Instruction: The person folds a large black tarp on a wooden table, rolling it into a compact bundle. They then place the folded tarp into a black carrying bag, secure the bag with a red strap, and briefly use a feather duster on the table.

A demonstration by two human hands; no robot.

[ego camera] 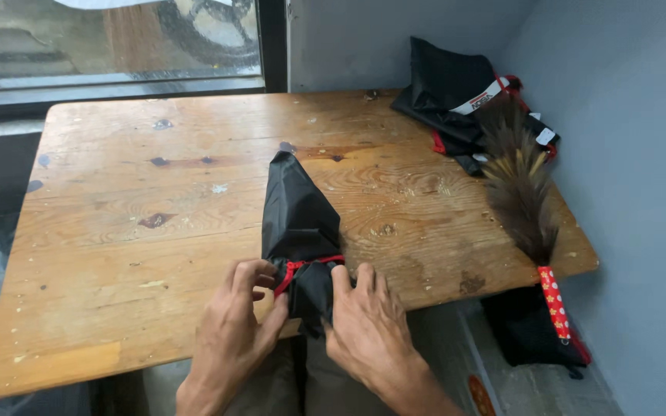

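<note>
Where grey walls corner the worn wooden table point(117, 231), both hands' grip pinches the black umbrella point(296, 216)

Folded black cloth bundle point(296, 223) lies pointing away on the table; red-trimmed near end.

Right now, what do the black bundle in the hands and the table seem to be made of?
Black bundle: probably thin synthetic fabric, slightly glossy, creased in soft folds, tied with a red cord. Table: wood, visible grain and knots, worn and stained finish.
</note>
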